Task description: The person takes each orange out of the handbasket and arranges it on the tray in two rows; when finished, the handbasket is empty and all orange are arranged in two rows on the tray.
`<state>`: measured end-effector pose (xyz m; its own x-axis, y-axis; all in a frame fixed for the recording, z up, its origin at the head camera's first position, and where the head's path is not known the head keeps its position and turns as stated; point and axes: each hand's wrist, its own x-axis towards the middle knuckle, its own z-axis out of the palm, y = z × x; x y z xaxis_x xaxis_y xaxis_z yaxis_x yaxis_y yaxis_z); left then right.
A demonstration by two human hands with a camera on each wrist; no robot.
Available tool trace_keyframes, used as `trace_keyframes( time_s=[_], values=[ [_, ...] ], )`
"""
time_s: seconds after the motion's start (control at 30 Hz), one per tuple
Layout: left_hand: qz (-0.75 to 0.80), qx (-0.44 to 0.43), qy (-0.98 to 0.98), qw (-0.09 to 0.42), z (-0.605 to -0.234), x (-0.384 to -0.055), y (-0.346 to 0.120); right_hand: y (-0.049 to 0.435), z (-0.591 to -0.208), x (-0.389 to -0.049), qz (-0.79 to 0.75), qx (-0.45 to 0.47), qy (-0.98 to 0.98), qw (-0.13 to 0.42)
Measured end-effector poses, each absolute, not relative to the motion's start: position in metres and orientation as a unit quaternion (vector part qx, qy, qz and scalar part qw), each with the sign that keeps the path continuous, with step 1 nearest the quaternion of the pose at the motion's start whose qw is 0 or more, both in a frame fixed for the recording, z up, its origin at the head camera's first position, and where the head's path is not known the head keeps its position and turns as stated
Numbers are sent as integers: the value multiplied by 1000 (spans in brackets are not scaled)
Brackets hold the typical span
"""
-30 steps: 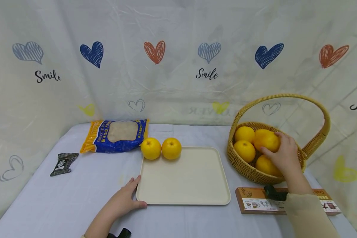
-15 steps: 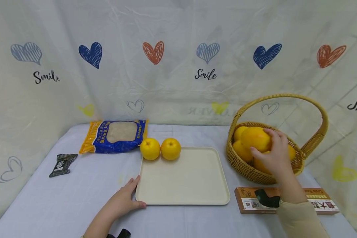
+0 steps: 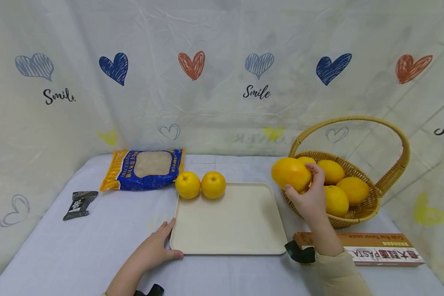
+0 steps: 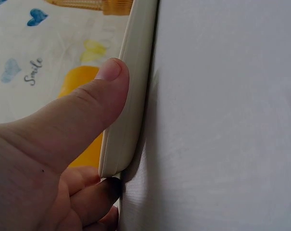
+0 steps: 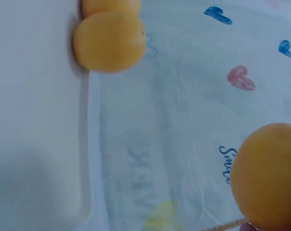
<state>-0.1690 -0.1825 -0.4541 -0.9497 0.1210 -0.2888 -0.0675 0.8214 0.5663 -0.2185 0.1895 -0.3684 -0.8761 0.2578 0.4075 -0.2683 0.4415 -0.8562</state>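
Observation:
My right hand (image 3: 311, 197) grips a yellow-orange orange (image 3: 291, 174) between thumb and fingers, over the left rim of the wicker basket (image 3: 299, 211). That orange (image 5: 270, 178) fills the lower right of the right wrist view. Several more oranges (image 3: 353, 191) lie in the basket. Two oranges (image 3: 213, 185) sit side by side at the back left corner of a cream tray (image 3: 237, 230). My left hand (image 3: 149, 250) holds the tray's front left corner. In the left wrist view its thumb (image 4: 104, 94) presses the tray wall (image 4: 131, 110), with the fingers around the corner.
A blue and orange pasta bag (image 3: 148, 169) lies behind the tray at the left. A small black wrapped packet (image 3: 80, 204) is farther left. A long brown and white pasta box (image 3: 381, 250) lies in front of the basket, partly behind the right wrist. The basket handle (image 3: 349, 119) arches upright.
My right hand has lifted the orange off the pile in the basket and carried it left to the rim. The left hand and tray have stayed put.

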Motion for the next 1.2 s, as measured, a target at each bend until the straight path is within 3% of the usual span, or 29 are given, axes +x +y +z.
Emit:
trace_keyframes(
  time_s=[0.57,0.87,1.03,1.2],
  values=[
    [305,19,941,147,-454,-167,-181,124,-382,-232,715,97,-630,289],
    [310,18,939,147,-453,-167,-180,115,-389,-234,712,130,-625,292],
    [306,16,941,145,-454,-168,-181,115,-389,-235,712,128,-641,256],
    [309,16,939,148,-456,-168,-182,115,-392,-235,668,101,-713,187]
  ],
)
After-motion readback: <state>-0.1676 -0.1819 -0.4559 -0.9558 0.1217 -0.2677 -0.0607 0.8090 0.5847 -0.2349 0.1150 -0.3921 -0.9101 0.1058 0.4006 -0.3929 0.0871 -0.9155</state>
